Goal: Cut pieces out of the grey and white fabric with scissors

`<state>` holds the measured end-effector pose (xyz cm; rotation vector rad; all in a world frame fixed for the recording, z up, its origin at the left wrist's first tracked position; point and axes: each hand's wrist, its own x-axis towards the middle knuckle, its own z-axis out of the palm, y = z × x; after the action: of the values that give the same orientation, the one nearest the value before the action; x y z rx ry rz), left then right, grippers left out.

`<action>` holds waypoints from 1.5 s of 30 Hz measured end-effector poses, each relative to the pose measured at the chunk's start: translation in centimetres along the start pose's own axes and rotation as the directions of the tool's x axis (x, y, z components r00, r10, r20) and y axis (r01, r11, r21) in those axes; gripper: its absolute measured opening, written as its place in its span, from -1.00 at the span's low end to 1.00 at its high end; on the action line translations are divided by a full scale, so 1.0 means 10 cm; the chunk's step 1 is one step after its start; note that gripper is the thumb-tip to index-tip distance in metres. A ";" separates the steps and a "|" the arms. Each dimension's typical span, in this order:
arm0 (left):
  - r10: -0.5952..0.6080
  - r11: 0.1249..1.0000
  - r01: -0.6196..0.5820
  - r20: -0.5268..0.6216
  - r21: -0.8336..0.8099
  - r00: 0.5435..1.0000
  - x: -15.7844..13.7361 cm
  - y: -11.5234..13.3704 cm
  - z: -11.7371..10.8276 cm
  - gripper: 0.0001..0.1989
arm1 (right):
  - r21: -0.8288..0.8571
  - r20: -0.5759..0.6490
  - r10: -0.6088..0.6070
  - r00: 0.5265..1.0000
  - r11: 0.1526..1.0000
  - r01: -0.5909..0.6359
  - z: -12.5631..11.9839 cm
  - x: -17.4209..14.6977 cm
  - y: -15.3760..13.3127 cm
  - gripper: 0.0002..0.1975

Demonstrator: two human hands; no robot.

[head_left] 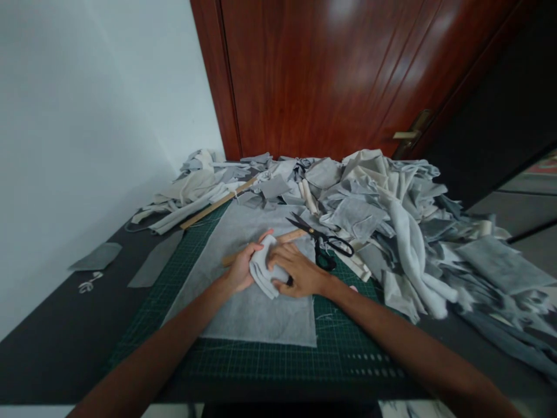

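Over the table's middle, my left hand (242, 268) is closed round the left edge of a small folded stack of pale grey fabric (263, 273). My right hand (300, 270) lies on the stack from the right, its fingers curled and gripping the cloth. A small dark thing (289, 281) shows at those fingers; its kind is unclear. Beneath both hands a large grey fabric sheet (278, 325) is spread flat on a green cutting mat (343, 354). A wooden stick (290, 235) lies partly hidden behind the hands. Black-handled scissors (319, 234) rest partly open just beyond my right hand.
Heaps of grey and cream fabric scraps (361, 203) cover the back and right of the table. A wooden ruler (217, 204) lies slanted at the back left, beside more scraps (191, 188). Cut fabric pieces (156, 259) lie on the dark tabletop (65, 337) at left.
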<state>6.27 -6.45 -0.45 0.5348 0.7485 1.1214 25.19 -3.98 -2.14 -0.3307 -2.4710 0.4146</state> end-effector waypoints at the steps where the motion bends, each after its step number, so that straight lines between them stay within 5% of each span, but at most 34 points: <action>1: -0.004 1.000 0.004 -0.021 -0.011 1.000 0.00 0.01 0.02 -0.28 | -0.017 -0.002 0.012 1.000 1.000 -0.012 -0.02 -0.01 0.01 -0.65; 6: -0.024 0.999 0.022 -0.098 -0.029 0.995 -0.04 0.02 0.07 -0.33 | 0.006 0.023 0.028 0.999 1.000 -0.028 -0.14 -0.03 0.06 -0.39; 14: -0.036 0.999 0.029 -0.174 -0.039 0.984 -0.07 0.02 0.11 -0.37 | 0.060 0.069 -0.027 0.997 0.998 0.023 -0.19 -0.04 0.08 -0.32; 23: -0.036 0.999 0.038 -0.178 0.005 0.983 -0.08 0.03 0.13 -0.36 | -0.024 0.034 -0.067 0.997 0.997 0.068 -0.21 -0.07 0.16 -0.43; 27: -0.015 0.999 0.021 -0.169 0.034 0.985 -0.07 0.00 0.11 -0.38 | -0.062 -0.017 -0.064 0.998 0.996 0.063 -0.26 -0.06 0.18 -0.78; 30: 0.011 0.998 -0.006 -0.088 0.059 0.996 -0.07 -0.05 0.10 -0.44 | 0.047 -0.192 0.102 0.976 0.994 -0.095 -0.29 -0.01 0.10 -0.85; 34: -0.011 0.995 0.014 -0.038 0.100 0.999 -0.11 -0.12 0.10 -0.63 | 0.366 -0.364 0.498 0.787 0.853 -0.371 -0.38 0.09 -0.01 -0.71; 38: 0.012 0.994 -0.024 0.104 0.110 0.995 -0.18 -0.18 0.17 -0.58 | 0.590 -0.311 0.678 0.666 0.687 -0.425 -0.55 0.16 -0.05 -0.59; 41: 0.070 0.986 -0.101 0.229 0.129 0.971 -0.24 -0.22 0.21 -0.46 | 0.649 -0.176 0.731 0.659 0.589 -0.481 -0.69 0.17 -0.07 -0.59; 45: 0.041 0.972 -0.096 0.247 0.215 0.968 -0.28 -0.26 0.14 -0.35 | 0.531 -0.100 0.695 0.712 0.642 -0.553 -0.82 0.16 -0.14 -0.68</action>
<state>8.18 -10.01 -0.66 0.8799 0.6510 1.0183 28.70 -2.96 5.48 -0.9886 -1.8014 1.1444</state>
